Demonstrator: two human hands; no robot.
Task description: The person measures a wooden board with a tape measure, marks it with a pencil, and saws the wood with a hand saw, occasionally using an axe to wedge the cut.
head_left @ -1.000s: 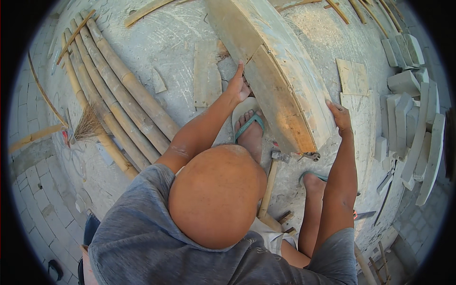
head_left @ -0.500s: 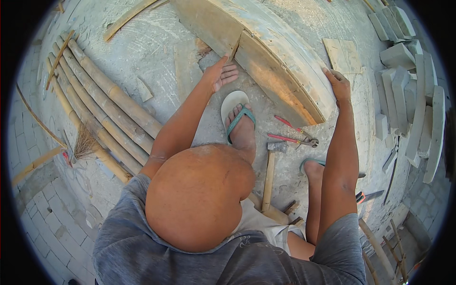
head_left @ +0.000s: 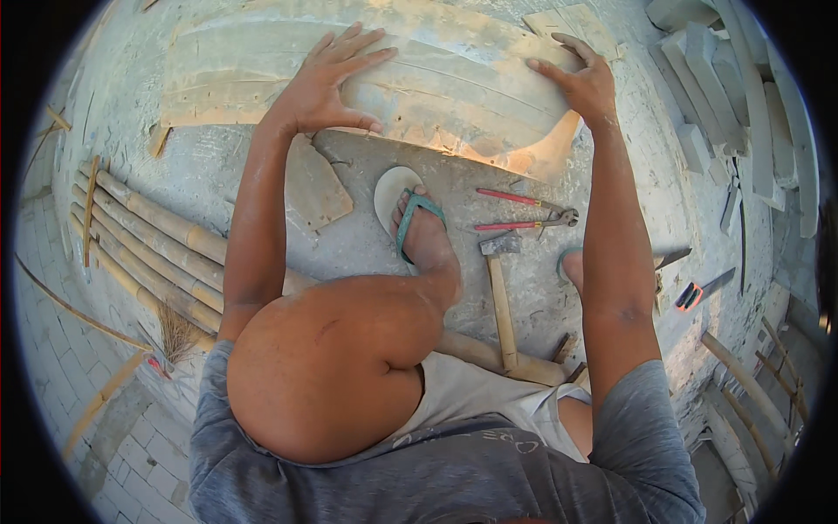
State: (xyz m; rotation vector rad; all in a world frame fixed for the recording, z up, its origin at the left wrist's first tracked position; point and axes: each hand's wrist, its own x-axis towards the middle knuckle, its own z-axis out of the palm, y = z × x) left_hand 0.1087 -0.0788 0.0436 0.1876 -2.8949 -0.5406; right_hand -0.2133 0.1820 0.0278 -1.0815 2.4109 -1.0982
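A long wooden panel [head_left: 445, 79], smeared with pale cement, lies across the ground ahead of me with its broad face up. My left hand [head_left: 325, 86] rests over its near edge, fingers stretched and spread on the face, thumb pointing right. At the panel's right end my right hand [head_left: 587, 86] is spread, with thumb and fingers apart; some fingers are hidden behind the hand. Nearer to me, to the right of my sandaled foot [head_left: 428, 236], lie pincers [head_left: 524, 225] with red handles and a hammer [head_left: 500, 297] with a wooden handle.
Bamboo poles [head_left: 166, 229] lie in a row at the left, near a twig broom [head_left: 177, 332]. A loose board piece [head_left: 316, 185] lies beside my left forearm. Pale slabs [head_left: 711, 79] are stacked at the far right. An orange-and-black handled saw [head_left: 690, 297] lies right of my right arm.
The panel has swung from a tilted, diagonal stance with its underside showing to lying crosswise, face up. My left hand has gone from its edge up onto the face; the right moved slightly left and away.
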